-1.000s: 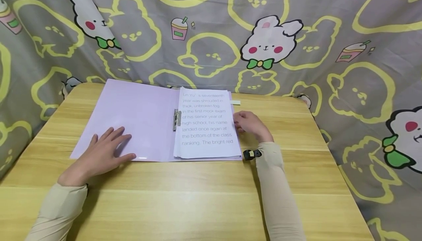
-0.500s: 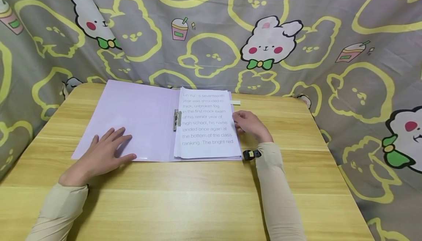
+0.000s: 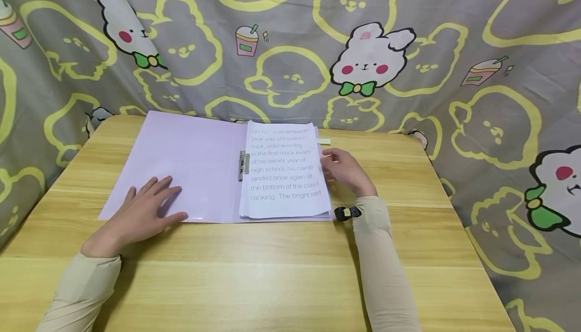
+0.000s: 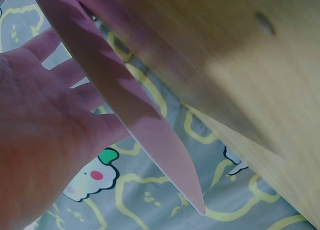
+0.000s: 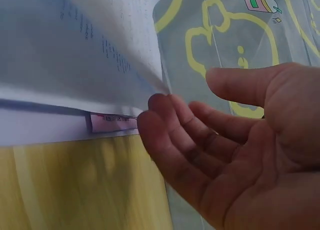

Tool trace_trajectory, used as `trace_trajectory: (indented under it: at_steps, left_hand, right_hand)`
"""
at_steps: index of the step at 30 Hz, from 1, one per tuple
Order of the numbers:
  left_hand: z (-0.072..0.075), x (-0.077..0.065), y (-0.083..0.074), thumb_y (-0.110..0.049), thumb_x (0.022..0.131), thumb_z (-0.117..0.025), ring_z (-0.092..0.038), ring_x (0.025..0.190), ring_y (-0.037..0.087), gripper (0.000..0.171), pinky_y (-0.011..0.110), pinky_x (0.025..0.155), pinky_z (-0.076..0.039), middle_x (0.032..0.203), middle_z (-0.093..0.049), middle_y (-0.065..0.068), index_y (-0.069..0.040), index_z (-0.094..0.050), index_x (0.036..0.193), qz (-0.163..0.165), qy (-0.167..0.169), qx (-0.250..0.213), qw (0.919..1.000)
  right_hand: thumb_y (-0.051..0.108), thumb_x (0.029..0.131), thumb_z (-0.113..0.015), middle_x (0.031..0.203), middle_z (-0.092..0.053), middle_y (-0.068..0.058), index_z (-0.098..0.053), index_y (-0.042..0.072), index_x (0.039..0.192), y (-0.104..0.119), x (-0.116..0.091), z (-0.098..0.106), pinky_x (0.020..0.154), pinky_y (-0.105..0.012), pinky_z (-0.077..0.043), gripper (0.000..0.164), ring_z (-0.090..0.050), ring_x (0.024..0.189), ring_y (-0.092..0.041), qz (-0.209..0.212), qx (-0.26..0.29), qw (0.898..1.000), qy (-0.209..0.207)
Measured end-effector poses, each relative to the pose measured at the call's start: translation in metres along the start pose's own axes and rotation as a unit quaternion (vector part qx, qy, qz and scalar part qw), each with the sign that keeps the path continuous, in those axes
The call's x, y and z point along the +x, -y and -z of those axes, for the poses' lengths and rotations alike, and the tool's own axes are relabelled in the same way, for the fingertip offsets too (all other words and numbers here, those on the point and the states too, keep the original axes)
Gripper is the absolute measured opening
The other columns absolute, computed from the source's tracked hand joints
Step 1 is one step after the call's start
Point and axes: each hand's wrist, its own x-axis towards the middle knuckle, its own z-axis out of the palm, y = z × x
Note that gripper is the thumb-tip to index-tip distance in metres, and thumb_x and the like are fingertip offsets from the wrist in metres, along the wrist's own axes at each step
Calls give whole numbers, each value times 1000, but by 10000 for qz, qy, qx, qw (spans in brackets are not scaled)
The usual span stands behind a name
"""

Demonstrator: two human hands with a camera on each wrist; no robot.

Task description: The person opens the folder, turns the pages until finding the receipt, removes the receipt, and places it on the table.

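Observation:
A pale purple folder (image 3: pixel 181 145) lies spread on the table, its left cover bare. Sheets of paper (image 3: pixel 281 170) with large printed text stack on its right side, next to a metal clip (image 3: pixel 243 165). My left hand (image 3: pixel 138 211) rests with spread fingers on the left cover near its front edge; the left wrist view shows that cover (image 4: pixel 165 150) nearly edge-on. My right hand (image 3: pixel 342 170) is at the sheets' right edge. In the right wrist view, its fingertips touch the edge of a raised sheet (image 5: pixel 60 55), and the thumb stands apart from the paper.
A small pale label tab (image 3: pixel 324 141) sticks out past the folder's right edge, behind the right hand. The wooden table (image 3: pixel 227 276) ends at a grey patterned curtain (image 3: pixel 290 34) behind and to the sides. A black strap (image 3: pixel 347 214) sits at the right wrist.
The top sheet's right side has lifted and bowed slightly at the right fingertips. My left hand and the folder stay in place.

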Motion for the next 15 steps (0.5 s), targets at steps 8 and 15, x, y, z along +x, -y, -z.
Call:
trace_trajectory:
  at_steps: [8, 15]
  left_hand:
    - [-1, 0, 1, -60, 91, -69, -19, 148, 58, 81, 85, 108, -7, 161, -31, 30, -2, -54, 145, 3, -9, -16, 10000]
    - [-1, -1, 1, -59, 91, -69, -19, 148, 57, 81, 85, 108, -7, 161, -31, 30, -1, -54, 145, -12, -5, -27, 10000]
  right_hand:
    - [17, 104, -59, 122, -63, -18, -57, -1, 136, 2, -1, -4, 93, -45, -58, 37, -68, 103, -31, 220, -7, 9998, -13]
    - [18, 101, -63, 123, -61, -19, -54, -4, 140, 6, -1, -12, 90, -42, -60, 46, -67, 108, -32, 417, 62, 9991, 66]
